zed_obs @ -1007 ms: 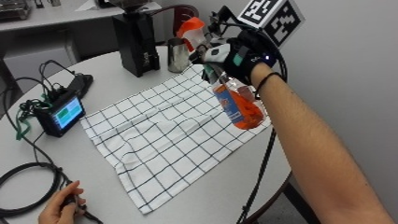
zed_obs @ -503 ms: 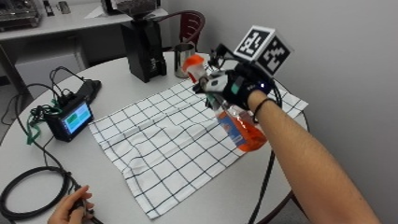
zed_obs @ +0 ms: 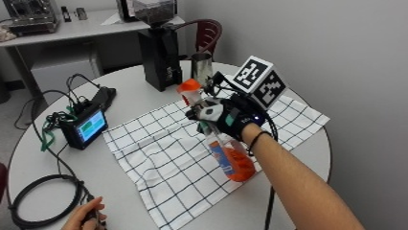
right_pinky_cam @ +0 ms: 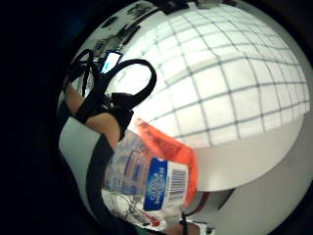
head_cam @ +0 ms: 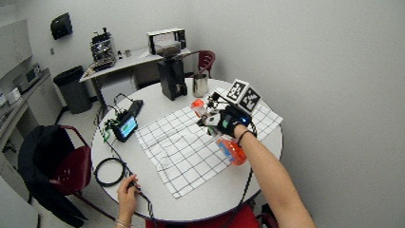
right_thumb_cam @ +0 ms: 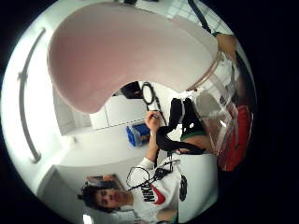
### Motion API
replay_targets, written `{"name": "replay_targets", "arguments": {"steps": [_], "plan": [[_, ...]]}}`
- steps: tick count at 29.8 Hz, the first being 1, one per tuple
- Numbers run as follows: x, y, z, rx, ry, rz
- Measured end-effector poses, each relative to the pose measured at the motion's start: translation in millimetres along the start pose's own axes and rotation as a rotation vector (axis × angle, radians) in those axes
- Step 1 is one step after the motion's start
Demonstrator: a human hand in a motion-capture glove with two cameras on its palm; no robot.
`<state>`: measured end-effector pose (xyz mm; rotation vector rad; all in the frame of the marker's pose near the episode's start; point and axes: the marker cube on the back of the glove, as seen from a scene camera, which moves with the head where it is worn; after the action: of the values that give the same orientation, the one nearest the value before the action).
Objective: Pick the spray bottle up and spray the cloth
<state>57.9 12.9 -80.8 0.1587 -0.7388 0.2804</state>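
So the gloved right hand [zed_obs: 226,115] has its fingers wrapped round the neck of the spray bottle [zed_obs: 223,143], holding it up in the air over the checked cloth [zed_obs: 165,163] on the round table [zed_obs: 51,177]. Pickup looks done; next it needs 1 squeeze of the trigger, nozzle aimed left at the cloth.

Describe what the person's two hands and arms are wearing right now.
The right hand wears a black glove with white plastic parts on its back, and a thin black band circles the wrist. The right forearm is bare, with no sleeve in view. In the palm views, black straps and loops show at the edges. The other hand, at the table's near edge, is bare.
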Motion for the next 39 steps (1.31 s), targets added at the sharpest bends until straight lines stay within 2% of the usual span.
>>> {"name": "replay_targets", "arguments": {"steps": [7,16,25,39], "plan": [[-77,1,17,0.183,-0.168,-0.251],[-96,-21,73,0.188,-0.350,-0.446],[-107,-42,139,0.151,-0.380,-0.488],[-100,-53,167,0.136,-0.328,-0.415]]}}
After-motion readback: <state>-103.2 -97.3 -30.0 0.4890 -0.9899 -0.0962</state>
